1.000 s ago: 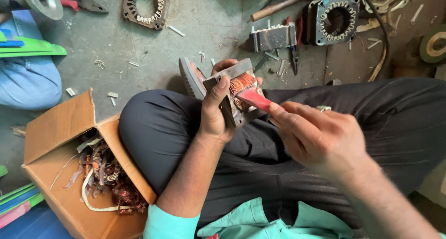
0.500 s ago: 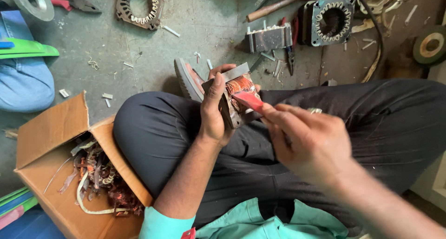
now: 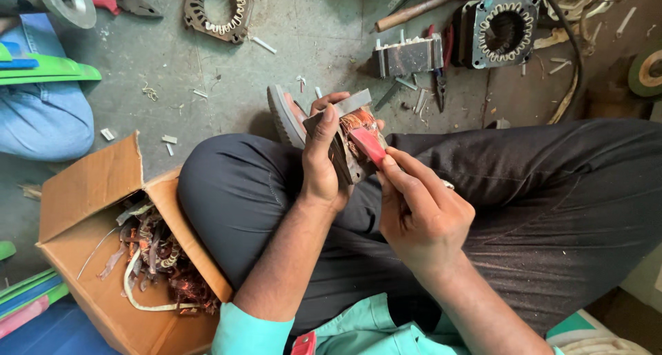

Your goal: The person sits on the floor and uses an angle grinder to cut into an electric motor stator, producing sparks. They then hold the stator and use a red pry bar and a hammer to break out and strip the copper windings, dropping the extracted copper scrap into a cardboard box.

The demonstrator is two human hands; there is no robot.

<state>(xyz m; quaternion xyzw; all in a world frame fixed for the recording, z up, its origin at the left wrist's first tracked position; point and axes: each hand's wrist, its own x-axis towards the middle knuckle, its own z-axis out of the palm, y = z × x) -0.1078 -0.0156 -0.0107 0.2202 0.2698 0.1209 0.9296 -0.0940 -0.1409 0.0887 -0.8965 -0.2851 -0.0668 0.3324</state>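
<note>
While seated cross-legged on a concrete floor (image 3: 324,31), a person grips a small motor stator (image 3: 348,137) at the centre of the frame, just above the knee. The left hand (image 3: 323,158) is wrapped around the stator's metal body, thumb up along its side. The right hand (image 3: 420,213) pinches a red strip (image 3: 369,144) against the copper windings. At lower left, an open cardboard box (image 3: 89,189) holds tangled wire scrap. More stators (image 3: 500,31) lie along the upper edge.

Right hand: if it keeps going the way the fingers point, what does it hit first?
Likely the red strip already at the right hand fingertips, then the copper-wound motor core the left hand grips. Depth is unclear.
</note>
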